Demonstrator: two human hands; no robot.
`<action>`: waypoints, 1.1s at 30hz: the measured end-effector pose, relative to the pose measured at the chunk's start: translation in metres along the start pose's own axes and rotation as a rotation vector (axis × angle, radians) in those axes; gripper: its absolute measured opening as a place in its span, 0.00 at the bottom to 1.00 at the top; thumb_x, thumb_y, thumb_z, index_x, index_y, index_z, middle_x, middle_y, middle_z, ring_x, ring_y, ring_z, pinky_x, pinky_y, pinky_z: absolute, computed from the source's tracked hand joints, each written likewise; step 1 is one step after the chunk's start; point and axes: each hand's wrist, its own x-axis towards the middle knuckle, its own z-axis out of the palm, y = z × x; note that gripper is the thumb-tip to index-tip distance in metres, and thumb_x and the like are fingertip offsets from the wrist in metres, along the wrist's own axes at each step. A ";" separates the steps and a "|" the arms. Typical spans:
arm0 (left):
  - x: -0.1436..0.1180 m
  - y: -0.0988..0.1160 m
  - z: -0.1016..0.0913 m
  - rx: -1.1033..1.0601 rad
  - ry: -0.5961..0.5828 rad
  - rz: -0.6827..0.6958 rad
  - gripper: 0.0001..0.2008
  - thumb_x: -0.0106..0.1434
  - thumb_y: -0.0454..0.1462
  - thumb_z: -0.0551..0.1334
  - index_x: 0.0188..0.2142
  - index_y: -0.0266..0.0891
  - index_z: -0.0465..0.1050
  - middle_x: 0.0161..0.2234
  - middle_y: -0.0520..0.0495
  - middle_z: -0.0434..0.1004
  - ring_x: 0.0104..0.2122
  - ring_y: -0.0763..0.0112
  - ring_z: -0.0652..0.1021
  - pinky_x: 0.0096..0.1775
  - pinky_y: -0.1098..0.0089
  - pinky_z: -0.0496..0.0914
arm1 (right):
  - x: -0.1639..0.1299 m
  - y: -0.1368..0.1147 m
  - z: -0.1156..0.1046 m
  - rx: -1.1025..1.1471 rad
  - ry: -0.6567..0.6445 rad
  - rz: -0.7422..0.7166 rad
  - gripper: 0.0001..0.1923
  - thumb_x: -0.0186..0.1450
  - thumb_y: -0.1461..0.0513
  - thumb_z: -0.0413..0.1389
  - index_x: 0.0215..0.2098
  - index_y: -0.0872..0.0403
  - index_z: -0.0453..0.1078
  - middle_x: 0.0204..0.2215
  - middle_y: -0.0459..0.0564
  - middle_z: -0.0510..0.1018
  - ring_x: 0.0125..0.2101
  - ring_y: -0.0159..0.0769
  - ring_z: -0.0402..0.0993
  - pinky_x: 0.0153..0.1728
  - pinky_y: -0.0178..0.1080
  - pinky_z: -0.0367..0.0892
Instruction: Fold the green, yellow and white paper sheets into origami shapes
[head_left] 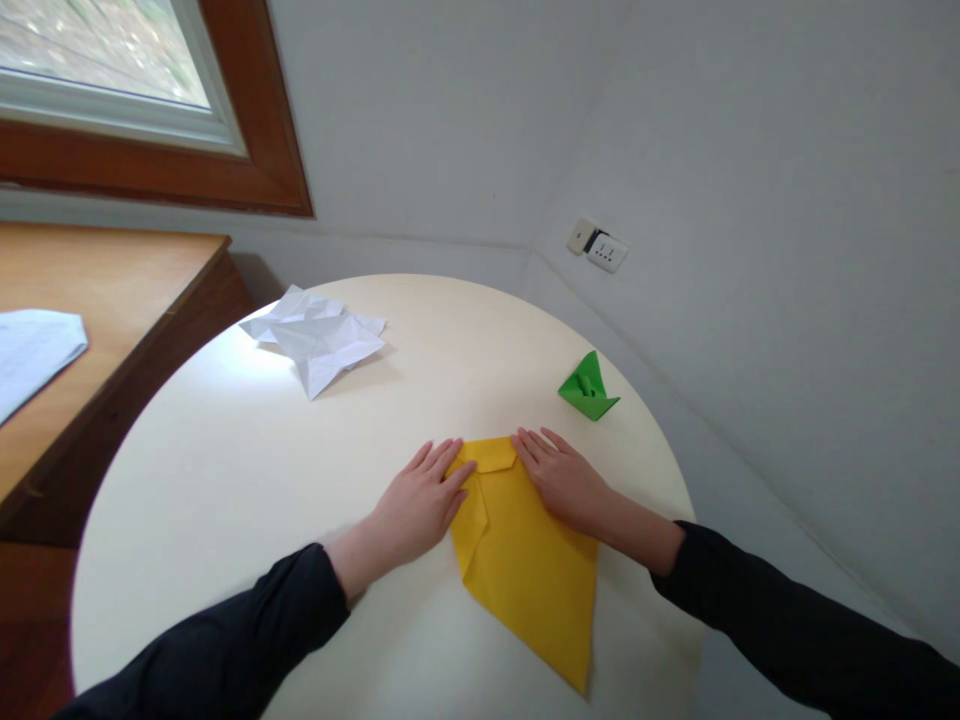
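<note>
A partly folded sheet of yellow paper [536, 570] lies on the round white table [225, 480], its long point toward me. Its far edge is turned over into a short flap, and a narrow fold runs down its left side. My left hand [424, 495] rests on the far left corner with fingers stretched out over the folds. On the far right corner my right hand [562, 475] lies flat, fingers extended along the edge. Parts of the paper's corners are hidden under both hands.
A small folded green paper boat [589, 388] stands beyond my right hand. Creased white paper [319, 335] sits at the table's far left. To the left is a wooden desk [112, 270] with another paper [37, 350]. A wall socket [606, 252] is behind the table.
</note>
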 end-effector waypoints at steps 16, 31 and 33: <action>-0.001 0.000 0.000 0.029 -0.012 0.017 0.20 0.69 0.40 0.46 0.57 0.37 0.61 0.59 0.37 0.61 0.59 0.61 0.61 0.58 0.56 0.56 | -0.004 -0.021 -0.019 0.164 0.171 -0.148 0.24 0.61 0.72 0.41 0.55 0.70 0.62 0.54 0.66 0.67 0.57 0.47 0.60 0.54 0.49 0.61; 0.000 -0.031 -0.015 -0.245 -0.105 0.046 0.21 0.62 0.30 0.50 0.53 0.39 0.67 0.57 0.44 0.66 0.56 0.64 0.67 0.60 0.54 0.54 | -0.003 -0.028 -0.017 0.366 0.033 -0.124 0.24 0.64 0.69 0.40 0.57 0.68 0.59 0.56 0.65 0.64 0.58 0.47 0.59 0.55 0.50 0.61; 0.000 -0.033 -0.012 -0.255 -0.081 0.058 0.19 0.63 0.30 0.50 0.51 0.40 0.69 0.55 0.44 0.68 0.54 0.65 0.68 0.60 0.52 0.53 | -0.003 -0.028 -0.017 0.377 0.029 -0.125 0.24 0.64 0.69 0.40 0.57 0.68 0.59 0.56 0.65 0.64 0.58 0.47 0.59 0.55 0.51 0.60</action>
